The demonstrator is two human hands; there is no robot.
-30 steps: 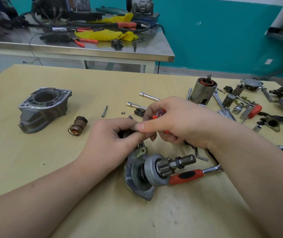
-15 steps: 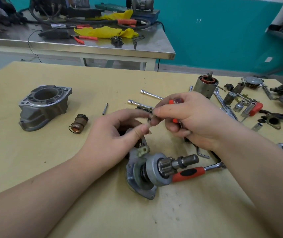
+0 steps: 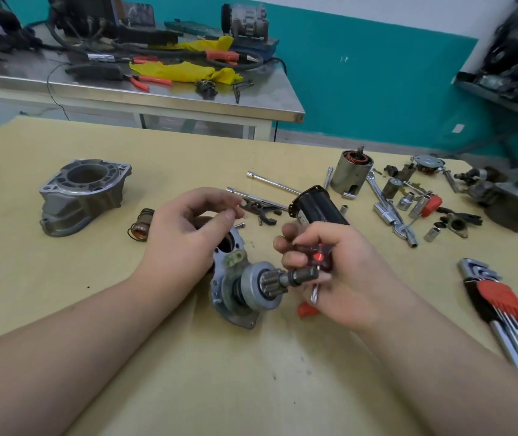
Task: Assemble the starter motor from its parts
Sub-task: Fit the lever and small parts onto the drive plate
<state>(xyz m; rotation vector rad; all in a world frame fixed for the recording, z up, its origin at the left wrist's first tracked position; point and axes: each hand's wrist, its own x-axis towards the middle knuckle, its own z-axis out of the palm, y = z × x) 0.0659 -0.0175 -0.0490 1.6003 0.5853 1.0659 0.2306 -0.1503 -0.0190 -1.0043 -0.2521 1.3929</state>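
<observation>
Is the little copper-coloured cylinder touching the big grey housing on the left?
Apart. The head view shows bare table between the copper-coloured cylinder and the grey housing; the left hand sits just to the cylinder's right.

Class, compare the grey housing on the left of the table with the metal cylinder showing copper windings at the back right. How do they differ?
The grey housing is wide and blocky with a bolt-hole flange; the metal cylinder is narrower and smooth-sided. The housing's bore is open and hollow, while the cylinder's top is filled with copper windings and a shaft. The housing is matte, the cylinder shinier. Both stand upright on the table, untouched by either hand.
</observation>
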